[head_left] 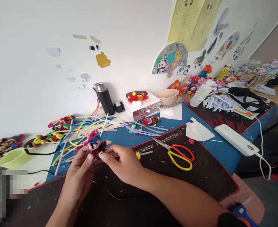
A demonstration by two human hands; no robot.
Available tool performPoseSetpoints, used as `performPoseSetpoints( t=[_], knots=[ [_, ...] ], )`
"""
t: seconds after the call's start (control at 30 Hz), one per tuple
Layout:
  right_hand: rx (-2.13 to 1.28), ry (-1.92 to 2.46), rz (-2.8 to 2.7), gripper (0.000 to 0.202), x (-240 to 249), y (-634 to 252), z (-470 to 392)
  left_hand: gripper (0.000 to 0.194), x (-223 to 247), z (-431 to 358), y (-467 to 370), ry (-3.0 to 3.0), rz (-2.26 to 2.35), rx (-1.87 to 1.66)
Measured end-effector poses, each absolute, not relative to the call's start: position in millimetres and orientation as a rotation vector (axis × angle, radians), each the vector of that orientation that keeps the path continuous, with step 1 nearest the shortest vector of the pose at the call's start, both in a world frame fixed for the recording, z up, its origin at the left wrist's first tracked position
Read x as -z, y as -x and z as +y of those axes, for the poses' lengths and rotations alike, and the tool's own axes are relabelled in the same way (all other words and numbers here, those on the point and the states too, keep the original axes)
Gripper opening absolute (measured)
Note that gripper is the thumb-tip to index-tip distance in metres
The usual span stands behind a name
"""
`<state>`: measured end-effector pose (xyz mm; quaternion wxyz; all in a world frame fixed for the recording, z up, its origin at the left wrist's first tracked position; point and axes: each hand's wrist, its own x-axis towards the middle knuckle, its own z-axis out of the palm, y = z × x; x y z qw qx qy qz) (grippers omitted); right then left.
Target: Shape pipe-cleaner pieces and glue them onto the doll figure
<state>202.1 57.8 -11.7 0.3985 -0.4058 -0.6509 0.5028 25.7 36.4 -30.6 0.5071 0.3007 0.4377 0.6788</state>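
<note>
Between both hands I hold a small pipe-cleaner doll (95, 142) with a pink and blue top, a pale face with black marks and a dark red body. My left hand (83, 167) is closed around its lower left side, thumb in front. The thumb and fingers of my right hand (122, 160) pinch a pale yellowish bit at the doll's lower right. To the right, scissors (175, 154) with one red and one yellow handle lie on the black mat (207, 173), blades apart. Loose pipe cleaners (82, 126) in several colours spread behind my left hand.
A black thermos (104, 99) and its cup stand by the wall. Beside them is a white box (142, 105) with dolls on top. A finished-looking doll (150, 120) lies in front. A green basket (13, 157) sits left; a white power strip (235, 138) lies right.
</note>
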Motion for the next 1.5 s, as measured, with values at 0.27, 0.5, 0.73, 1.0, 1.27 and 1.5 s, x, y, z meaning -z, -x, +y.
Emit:
performPoseSetpoints(
  t=[0.27, 0.5, 0.73, 1.0, 1.27, 1.5],
  knots=[
    [-1.254, 1.026, -1.666, 0.032, 10.6, -203.3, 58.1, 0.046, 29.3, 37.1, -24.5, -0.69, 1.044, -1.644],
    [-1.265, 0.985, -1.662, 0.03, 13.8, -202.7, 59.8, 0.044, 29.6, 36.5, -23.3, -0.686, 1.043, -1.645],
    [-1.253, 0.945, -1.681, 0.023, 15.2, -203.4, 62.1, 0.045, 30.5, 38.0, -23.5, -0.711, 1.043, -1.655],
    [-1.256, 0.958, -1.675, 0.02, 12.0, -204.3, 61.0, 0.049, 30.2, 39.7, -25.1, -0.663, 1.044, -1.671],
    [-1.308, 0.951, -1.64, 0.022, 12.1, -204.6, 62.1, 0.051, 28.6, 40.2, -28.1, -0.657, 1.065, -1.643],
    [-1.357, 0.918, -1.592, 0.022, 16.0, -202.4, 62.9, 0.05, 28.2, 39.1, -27.2, -0.615, 1.058, -1.631]
  ],
)
